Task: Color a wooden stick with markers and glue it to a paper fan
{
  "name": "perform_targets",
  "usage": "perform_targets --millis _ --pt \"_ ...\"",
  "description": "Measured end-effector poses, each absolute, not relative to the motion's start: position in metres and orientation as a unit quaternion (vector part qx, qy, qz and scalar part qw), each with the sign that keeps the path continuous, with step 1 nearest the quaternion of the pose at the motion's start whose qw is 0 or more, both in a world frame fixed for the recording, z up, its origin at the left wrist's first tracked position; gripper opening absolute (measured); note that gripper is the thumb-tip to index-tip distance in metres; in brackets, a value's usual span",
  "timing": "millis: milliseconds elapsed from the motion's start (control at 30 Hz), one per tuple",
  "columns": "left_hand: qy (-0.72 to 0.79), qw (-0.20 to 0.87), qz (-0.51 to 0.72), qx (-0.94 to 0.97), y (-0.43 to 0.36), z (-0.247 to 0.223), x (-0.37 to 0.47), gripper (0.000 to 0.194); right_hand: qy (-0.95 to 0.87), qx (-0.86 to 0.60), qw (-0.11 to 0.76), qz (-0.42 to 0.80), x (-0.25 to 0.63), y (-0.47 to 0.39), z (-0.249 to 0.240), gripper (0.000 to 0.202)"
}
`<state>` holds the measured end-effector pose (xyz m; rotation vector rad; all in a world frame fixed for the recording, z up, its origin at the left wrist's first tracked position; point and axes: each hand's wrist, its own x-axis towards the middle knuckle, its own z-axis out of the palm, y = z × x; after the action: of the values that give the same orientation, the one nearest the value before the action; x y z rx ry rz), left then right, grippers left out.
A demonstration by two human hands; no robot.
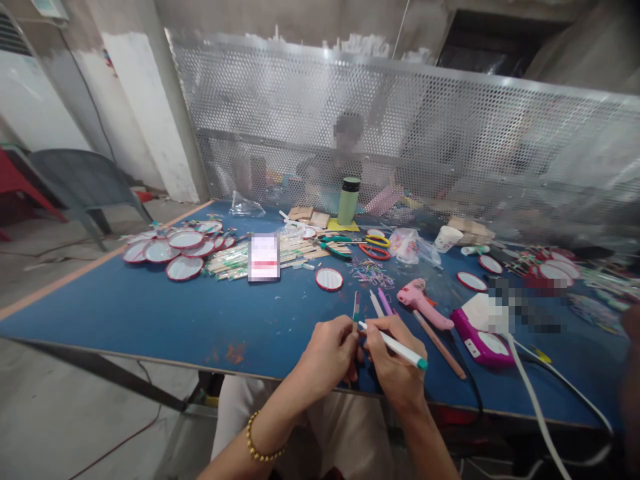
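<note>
Near the table's front edge, my left hand [333, 350] is closed around a thin flat stick [357, 307] that points away from me; its upper part shows purple and green bands. My right hand [397, 360] grips a white marker [400, 348] with a green end, its tip against or very close to the stick. Just beyond the hands lie a white marker [376, 303] and a purple marker [385, 301]. A pink glue gun [425, 303] rests to their right, beside a brownish-pink pen [440, 347].
Round red-rimmed discs [185, 268] are piled at left near many wooden sticks [230, 261] and a phone [264, 257]. Scissors [375, 251], pliers [336, 248], a green bottle [349, 202] and a paper cup [449, 238] stand or lie farther back. A purple box [480, 340] and cables [535, 407] are at right.
</note>
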<state>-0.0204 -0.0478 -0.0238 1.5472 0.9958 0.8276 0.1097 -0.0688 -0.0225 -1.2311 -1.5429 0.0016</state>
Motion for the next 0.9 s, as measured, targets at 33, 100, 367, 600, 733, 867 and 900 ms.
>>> perform_targets --millis 33,100,367,600,733,867,900 --pt "0.419 0.532 0.347 0.649 -0.0478 -0.0241 -0.0203 0.023 -0.654 -0.517 0.552 -0.003 0.1097 -0.0687 -0.0225 0.023" --pt "0.421 0.530 0.347 0.649 -0.0480 -0.0237 -0.0203 0.023 -0.656 -0.512 0.554 -0.009 0.1097 -0.0687 -0.0222 0.023" --pt "0.417 0.532 0.347 0.650 -0.0482 -0.0214 -0.0212 0.024 -0.650 -0.521 0.554 0.003 0.1103 -0.0698 -0.0224 0.022" --pt "0.418 0.533 0.348 0.648 -0.0492 -0.0226 -0.0208 0.023 -0.650 -0.521 0.553 0.009 0.1102 -0.0693 -0.0226 0.023" --pt "0.417 0.538 0.346 0.646 -0.0498 -0.0223 -0.0207 0.023 -0.641 -0.525 0.559 0.015 0.1101 -0.0700 -0.0231 0.022" --pt "0.412 0.543 0.348 0.644 -0.0492 -0.0222 -0.0210 0.023 -0.640 -0.522 0.564 0.023 0.1101 -0.0706 -0.0234 0.022" --pt "0.411 0.542 0.350 0.644 -0.0490 -0.0222 -0.0210 0.023 -0.641 -0.522 0.563 0.023 0.1102 -0.0705 -0.0234 0.021"
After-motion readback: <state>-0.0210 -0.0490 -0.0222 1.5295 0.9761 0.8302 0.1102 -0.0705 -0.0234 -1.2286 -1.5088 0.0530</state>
